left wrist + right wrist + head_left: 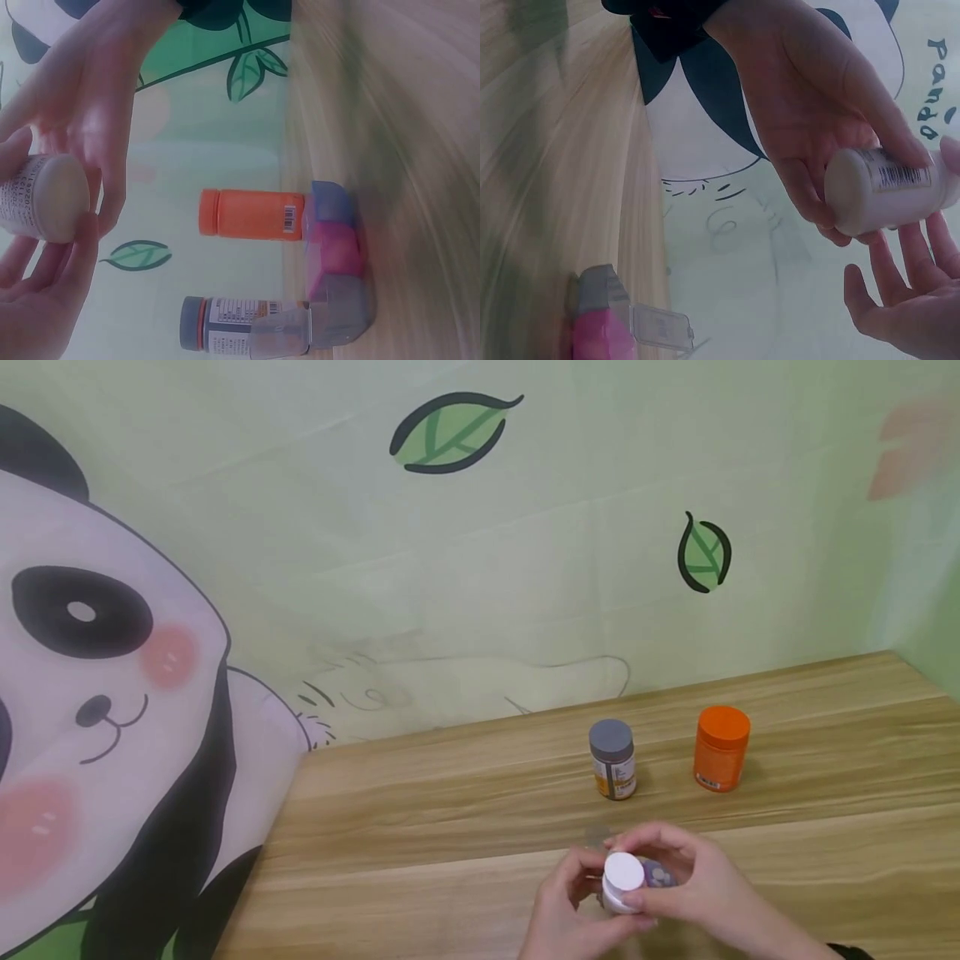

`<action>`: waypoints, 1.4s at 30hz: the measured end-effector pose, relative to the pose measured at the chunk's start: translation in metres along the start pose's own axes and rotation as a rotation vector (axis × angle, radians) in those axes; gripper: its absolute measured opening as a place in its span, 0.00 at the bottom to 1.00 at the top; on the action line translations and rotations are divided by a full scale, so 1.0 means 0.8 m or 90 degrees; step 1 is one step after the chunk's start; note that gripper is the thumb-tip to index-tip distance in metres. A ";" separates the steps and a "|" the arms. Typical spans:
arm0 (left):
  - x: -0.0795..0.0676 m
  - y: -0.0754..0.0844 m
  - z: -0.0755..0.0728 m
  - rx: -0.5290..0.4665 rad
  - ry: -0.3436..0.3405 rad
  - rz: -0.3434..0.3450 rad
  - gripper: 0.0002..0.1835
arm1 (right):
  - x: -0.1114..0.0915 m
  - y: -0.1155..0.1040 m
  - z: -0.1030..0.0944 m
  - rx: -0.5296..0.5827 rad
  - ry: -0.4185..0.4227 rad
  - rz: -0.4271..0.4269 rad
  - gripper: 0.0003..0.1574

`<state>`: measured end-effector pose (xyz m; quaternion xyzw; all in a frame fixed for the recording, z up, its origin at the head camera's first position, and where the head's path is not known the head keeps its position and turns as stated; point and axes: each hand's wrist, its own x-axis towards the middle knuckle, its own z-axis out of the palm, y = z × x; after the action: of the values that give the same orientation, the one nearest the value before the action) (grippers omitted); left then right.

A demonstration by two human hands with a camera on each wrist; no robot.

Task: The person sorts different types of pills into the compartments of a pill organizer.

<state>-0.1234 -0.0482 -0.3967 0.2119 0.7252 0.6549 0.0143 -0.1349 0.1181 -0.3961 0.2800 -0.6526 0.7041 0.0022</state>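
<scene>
"Pale green cloth (pixel 570 552) backs the bench (pixel 420 835). How are the hands posed?"

"Both grip the white bottle (pixel 624 877), raised off the wood, low in the head view. The left hand (pixel 562 906) curls its fingers round the body, thumb laid across the label. The right hand (pixel 697 875) reaches in from the right, thumb and fingers round the capped end."

"Upright?"

"Roughly, cap up."

"What's close by?"

"The pill box (pixel 336 247), on the bench beneath them, partly hidden by the hands in the head view. Its clear flap (pixel 662 328) stands up from the grey section, beside the pink one."

"Any room?"

"Plenty of wood stretches from the left hand to the bench's left edge. Beyond the hands stands the grey-capped bottle (pixel 613 762), with the orange bottle (pixel 722 750) to its right, a gap between them, both short of the back edge."

"And the surroundings?"

"Streaked brown grain on the bench; a big panda (pixel 112 693) printed on the cloth at left, leaves (pixel 453 435) higher up."
</scene>
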 end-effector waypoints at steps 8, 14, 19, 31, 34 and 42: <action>0.000 0.006 -0.012 -0.050 -0.086 -0.037 0.22 | 0.001 -0.009 -0.015 0.004 -0.086 0.000 0.23; 0.000 0.007 -0.019 -0.046 -0.155 -0.043 0.23 | 0.002 -0.008 -0.023 -0.025 -0.163 -0.015 0.25; 0.001 0.010 -0.022 0.012 -0.182 -0.043 0.23 | 0.002 -0.007 -0.027 -0.040 -0.217 -0.035 0.26; 0.002 0.007 -0.020 0.153 -0.103 -0.021 0.20 | 0.002 -0.013 -0.007 -0.255 -0.020 -0.014 0.29; 0.002 0.006 -0.020 0.157 -0.096 -0.010 0.21 | 0.002 -0.014 -0.001 -0.307 0.016 -0.012 0.28; 0.003 0.005 -0.019 0.163 -0.099 -0.022 0.21 | 0.001 -0.010 0.000 -0.354 0.036 -0.086 0.25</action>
<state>-0.1287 -0.0615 -0.3899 0.2493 0.8030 0.5385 0.0545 -0.1327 0.1193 -0.3883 0.2915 -0.8004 0.5036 0.1438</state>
